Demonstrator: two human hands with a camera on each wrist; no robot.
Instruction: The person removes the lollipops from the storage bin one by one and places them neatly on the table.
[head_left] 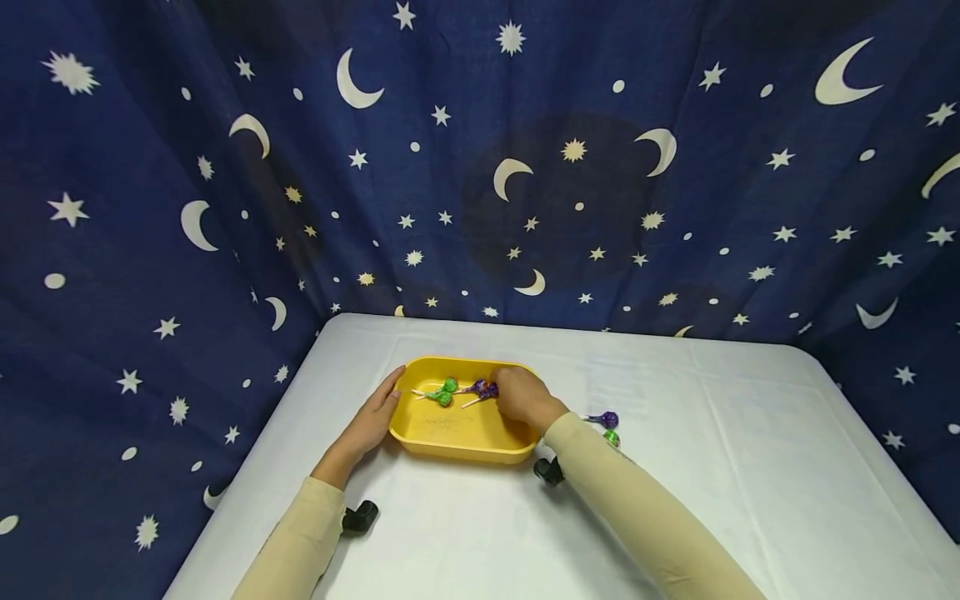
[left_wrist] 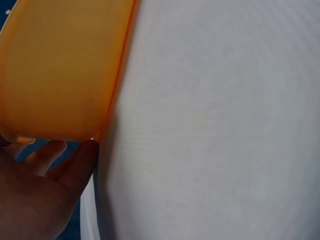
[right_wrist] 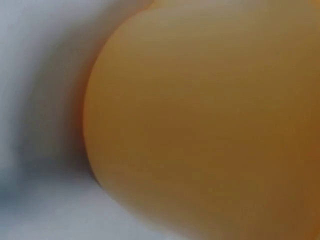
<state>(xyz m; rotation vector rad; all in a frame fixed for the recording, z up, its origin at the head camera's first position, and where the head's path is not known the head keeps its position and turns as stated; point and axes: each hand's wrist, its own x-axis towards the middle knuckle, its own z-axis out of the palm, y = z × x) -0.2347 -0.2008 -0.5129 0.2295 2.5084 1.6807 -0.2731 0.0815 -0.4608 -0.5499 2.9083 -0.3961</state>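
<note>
A shallow yellow tray (head_left: 457, 452) sits on the white table. My left hand (head_left: 375, 414) grips its left end, thumb near the rim. In the left wrist view, that hand's fingertips (left_wrist: 90, 150) meet the orange-looking wall of the tray. Two green-wrapped lollipops (head_left: 442, 397) lie inside, sticks toward the left. Beside them are two purple-wrapped lollipops (head_left: 487, 390). My right hand (head_left: 525, 397) reaches into the tray's right end, fingers bent down right beside the purple lollipops. Its fingertips are hidden, and I cannot tell whether they hold one. Blurred tray wall (right_wrist: 200, 125) fills most of the right wrist view.
A purple lollipop (head_left: 609, 420) and a green lollipop (head_left: 612, 437) lie on the table right of the tray, partly behind the right sleeve. Black wrist cameras (head_left: 361, 517) hang under both forearms. A dark blue curtain (head_left: 450, 167) with moons and stars borders the table (head_left: 720, 467).
</note>
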